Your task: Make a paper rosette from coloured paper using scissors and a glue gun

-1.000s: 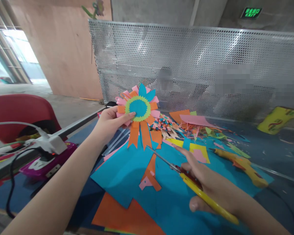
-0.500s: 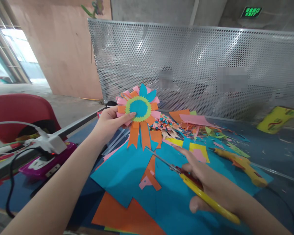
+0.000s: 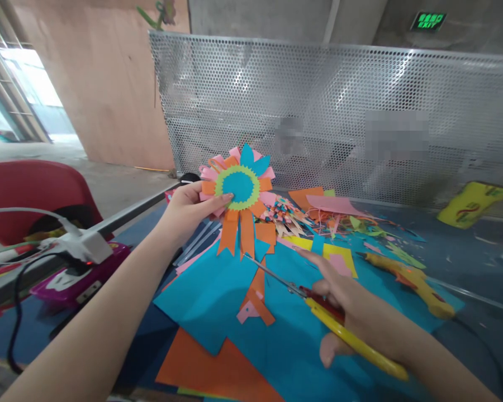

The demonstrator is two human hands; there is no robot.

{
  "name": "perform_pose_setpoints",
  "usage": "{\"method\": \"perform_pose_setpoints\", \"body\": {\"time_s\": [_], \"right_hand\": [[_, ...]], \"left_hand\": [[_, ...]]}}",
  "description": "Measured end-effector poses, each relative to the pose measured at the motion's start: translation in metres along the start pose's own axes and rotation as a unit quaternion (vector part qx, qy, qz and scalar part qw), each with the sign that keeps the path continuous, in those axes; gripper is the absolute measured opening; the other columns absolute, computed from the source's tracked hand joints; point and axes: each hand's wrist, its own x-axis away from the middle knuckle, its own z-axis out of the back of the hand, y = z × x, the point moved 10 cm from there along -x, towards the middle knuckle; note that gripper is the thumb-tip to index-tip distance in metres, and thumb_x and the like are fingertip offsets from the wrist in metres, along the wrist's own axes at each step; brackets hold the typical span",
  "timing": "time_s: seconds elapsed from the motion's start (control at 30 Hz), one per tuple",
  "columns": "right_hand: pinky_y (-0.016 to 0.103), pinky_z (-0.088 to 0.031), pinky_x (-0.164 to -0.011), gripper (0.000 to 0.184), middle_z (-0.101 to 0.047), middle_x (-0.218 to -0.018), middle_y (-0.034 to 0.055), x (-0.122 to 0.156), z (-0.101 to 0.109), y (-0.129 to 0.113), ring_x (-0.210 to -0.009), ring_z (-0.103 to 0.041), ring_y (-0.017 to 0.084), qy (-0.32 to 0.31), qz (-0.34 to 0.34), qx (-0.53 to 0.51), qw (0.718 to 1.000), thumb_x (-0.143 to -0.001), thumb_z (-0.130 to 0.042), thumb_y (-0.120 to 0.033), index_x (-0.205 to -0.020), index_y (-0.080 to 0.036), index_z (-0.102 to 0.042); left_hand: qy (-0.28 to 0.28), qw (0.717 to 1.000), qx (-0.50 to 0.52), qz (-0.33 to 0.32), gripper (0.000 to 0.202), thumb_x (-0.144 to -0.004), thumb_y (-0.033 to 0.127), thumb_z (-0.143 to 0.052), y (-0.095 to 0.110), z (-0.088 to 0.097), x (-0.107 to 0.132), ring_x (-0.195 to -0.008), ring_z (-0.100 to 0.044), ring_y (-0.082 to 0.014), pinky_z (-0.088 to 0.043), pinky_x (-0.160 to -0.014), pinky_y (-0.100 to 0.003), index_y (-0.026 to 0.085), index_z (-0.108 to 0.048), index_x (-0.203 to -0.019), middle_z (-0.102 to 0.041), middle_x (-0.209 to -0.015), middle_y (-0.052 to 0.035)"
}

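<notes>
My left hand (image 3: 188,211) holds up a paper rosette (image 3: 240,190) by its left edge, thumb on the green ring. The rosette has a blue centre, a jagged green ring, pink, orange and blue petals, and two orange ribbon tails hanging down. My right hand (image 3: 356,315) grips yellow-handled scissors (image 3: 318,307), forefinger stretched along them. The blades point up-left, their tip just below the ribbon tails. Beneath both lies a large blue paper sheet (image 3: 218,296).
Orange paper scraps (image 3: 255,301) lie on the blue sheet, an orange sheet (image 3: 209,368) below it. A yellow glue gun (image 3: 406,279) rests at right, a pile of coloured cuttings (image 3: 318,218) behind. A perforated metal screen (image 3: 339,111) backs the table. A power strip (image 3: 84,245) sits at left.
The scissors' tip has crept slightly up and left toward the ribbon tails. The rosette has hardly moved.
</notes>
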Motion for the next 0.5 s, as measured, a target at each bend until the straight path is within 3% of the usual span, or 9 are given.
{"method": "perform_pose_setpoints", "body": {"time_s": [0.17,0.37,0.5], "right_hand": [[0.026,-0.039,-0.052,0.119,-0.056,-0.077,0.0023,-0.001,0.0,-0.004,-0.056,-0.045,0.016,0.0,0.042,-0.034,0.999,-0.052,-0.063,-0.07,-0.141,-0.021,-0.001],[0.028,-0.041,-0.056,0.104,-0.054,-0.091,0.0071,0.002,0.003,-0.001,-0.062,-0.048,0.016,0.026,0.079,-0.123,0.989,-0.065,-0.055,-0.066,-0.141,-0.022,-0.001],[0.027,-0.041,-0.056,0.1,-0.053,-0.097,0.0084,0.001,0.0,0.006,-0.066,-0.049,0.016,0.035,0.066,-0.17,0.983,-0.068,-0.057,-0.061,-0.141,-0.025,0.001]], "left_hand": [[0.024,0.999,0.014,-0.021,0.02,-0.061,0.025,-0.073,0.003,0.005,-0.002,-0.044,-0.049,-0.0083,-0.04,-0.04,-0.019,0.016,-0.058,-0.054,-0.054,-0.049,0.0009],[0.157,0.975,0.147,-0.061,0.016,-0.057,0.016,-0.075,0.014,0.03,0.002,-0.045,-0.048,-0.0078,-0.04,-0.039,-0.018,0.013,-0.06,-0.063,-0.055,-0.052,0.002],[0.199,0.959,0.183,-0.085,0.017,-0.058,0.015,-0.074,0.02,0.033,0.008,-0.042,-0.047,-0.0069,-0.036,-0.036,-0.016,0.013,-0.058,-0.059,-0.053,-0.047,0.0034]]}}
